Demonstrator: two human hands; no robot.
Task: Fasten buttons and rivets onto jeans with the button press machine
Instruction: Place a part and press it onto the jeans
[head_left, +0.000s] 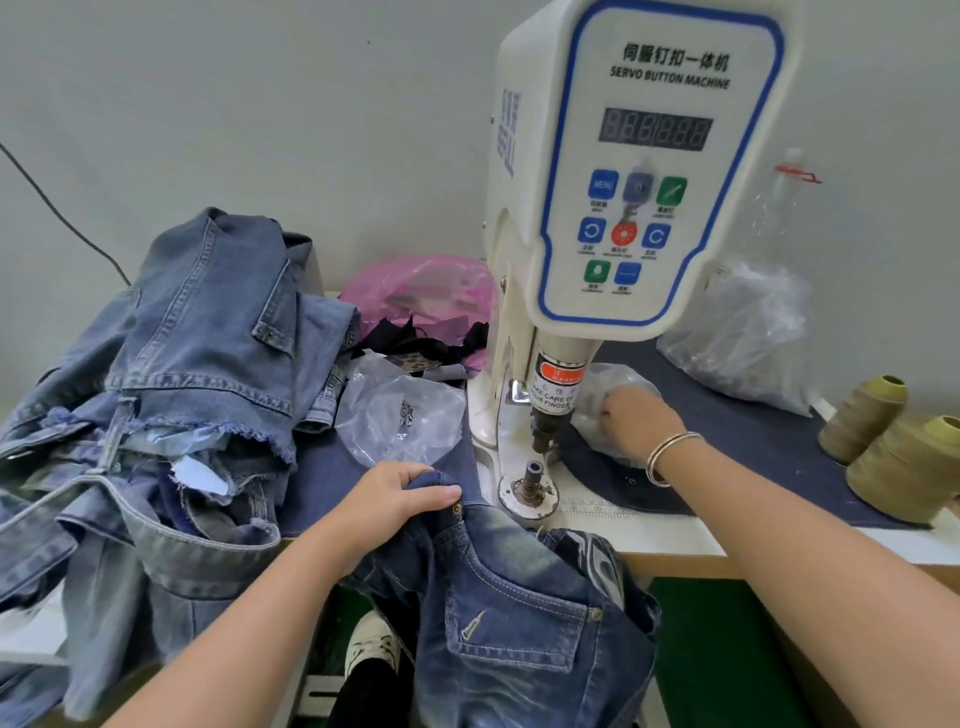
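Observation:
A white servo button machine (623, 182) stands at the table's centre, its punch (543, 431) hanging above the lower die (531, 480). My left hand (400, 493) grips the waistband of dark blue jeans (509, 613), just left of the die; a metal rivet shows under my thumb. The jeans hang off the table's front edge. My right hand (636, 415), with bangles on the wrist, reaches into a clear plastic bag (602, 395) behind the punch. Its fingers are curled inside the bag; what they hold is hidden.
A pile of lighter jeans (171, 395) fills the left side. A clear bag with metal parts (405, 415) lies left of the machine, a pink bag (421, 296) behind it. Another clear bag (743, 338) and two thread cones (893, 447) sit at the right.

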